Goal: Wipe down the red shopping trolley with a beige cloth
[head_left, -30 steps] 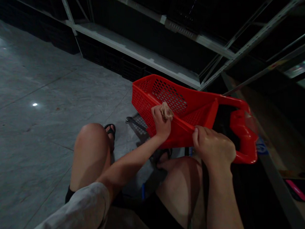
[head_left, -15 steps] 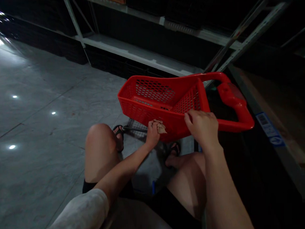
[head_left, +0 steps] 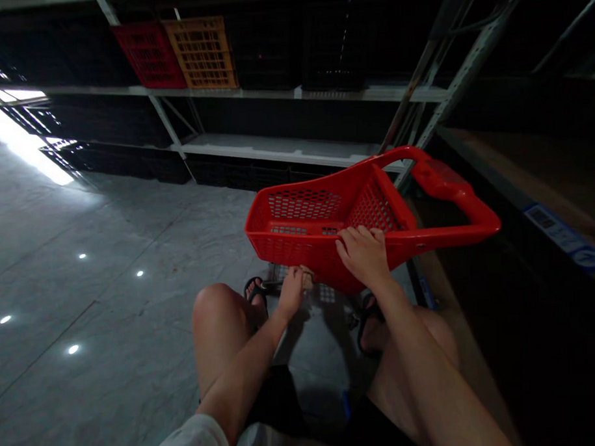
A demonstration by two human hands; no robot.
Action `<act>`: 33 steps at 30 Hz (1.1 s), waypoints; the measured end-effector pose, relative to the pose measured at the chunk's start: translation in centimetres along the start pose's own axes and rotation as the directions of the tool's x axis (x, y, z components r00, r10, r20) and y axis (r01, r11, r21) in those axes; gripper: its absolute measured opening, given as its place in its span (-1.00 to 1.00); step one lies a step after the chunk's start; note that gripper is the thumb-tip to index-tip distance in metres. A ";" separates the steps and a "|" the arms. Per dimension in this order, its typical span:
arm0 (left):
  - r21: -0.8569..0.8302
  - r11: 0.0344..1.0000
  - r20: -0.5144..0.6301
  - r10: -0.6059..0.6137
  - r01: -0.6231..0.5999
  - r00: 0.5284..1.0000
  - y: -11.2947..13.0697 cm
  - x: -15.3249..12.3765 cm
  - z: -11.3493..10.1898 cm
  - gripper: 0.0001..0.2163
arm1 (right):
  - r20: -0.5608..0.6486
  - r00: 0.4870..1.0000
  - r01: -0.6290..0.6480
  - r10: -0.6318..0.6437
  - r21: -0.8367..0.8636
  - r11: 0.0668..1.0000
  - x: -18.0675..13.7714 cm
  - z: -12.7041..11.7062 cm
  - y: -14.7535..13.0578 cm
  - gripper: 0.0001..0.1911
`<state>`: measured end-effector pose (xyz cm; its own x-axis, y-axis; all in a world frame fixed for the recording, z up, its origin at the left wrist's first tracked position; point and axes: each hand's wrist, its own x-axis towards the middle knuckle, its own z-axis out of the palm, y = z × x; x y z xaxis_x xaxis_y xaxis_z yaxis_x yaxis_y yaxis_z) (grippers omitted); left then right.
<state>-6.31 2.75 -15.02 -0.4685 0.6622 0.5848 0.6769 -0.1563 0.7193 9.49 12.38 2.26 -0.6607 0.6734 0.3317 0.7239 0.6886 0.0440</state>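
Observation:
A red plastic shopping cart (head_left: pixel 322 248) with perforated walls and a looped handle stands between my feet, its basket holding nothing that I can see. My right hand (head_left: pixel 364 254) grips the near rim of the basket, fingers curled over the edge. Lower down, my left hand (head_left: pixel 293 289) is closed on a crumpled beige cloth (head_left: pixel 306 278), at the lower part of the cart's near side. Whether the cloth presses on the plastic there is hard to tell. A grey metal frame shows under the basket, partly hidden by my left hand.
Metal shelving (head_left: pixel 275 149) runs across the back, with dark crates, a red crate (head_left: pixel 150 56) and a yellow crate (head_left: pixel 201 52). A ledge with a blue-and-white label (head_left: pixel 566 236) lies to the right. Grey floor (head_left: pixel 111 333) extends at left.
The view has tilted up, showing more shelving and the crates. My right hand has shifted left along the rim. My left hand, with the cloth, sits lower on the cart's side.

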 end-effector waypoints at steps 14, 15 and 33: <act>0.241 0.787 0.486 0.409 -0.568 0.772 8.8 9.6 -0.4 -0.53 | -0.079 0.996 0.029 -0.029 -0.005 1.000 -1.6 1.8 0.8 -0.77; 0.307 0.733 0.514 0.409 -0.607 0.754 7.8 9.2 -0.9 -0.55 | -0.099 0.995 0.029 -0.030 -0.010 1.000 -1.7 1.9 0.9 -0.76; 0.384 0.840 0.444 0.197 -0.384 0.874 6.2 8.1 -4.1 -0.54 | -0.143 0.990 0.029 -0.022 0.044 0.999 -2.3 1.3 0.8 -0.77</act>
<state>-8.24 4.14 -4.22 -0.0241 0.8737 0.4859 0.9663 -0.1041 0.2352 11.36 11.72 0.34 -0.6414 0.6126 0.4618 0.6951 0.7188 0.0120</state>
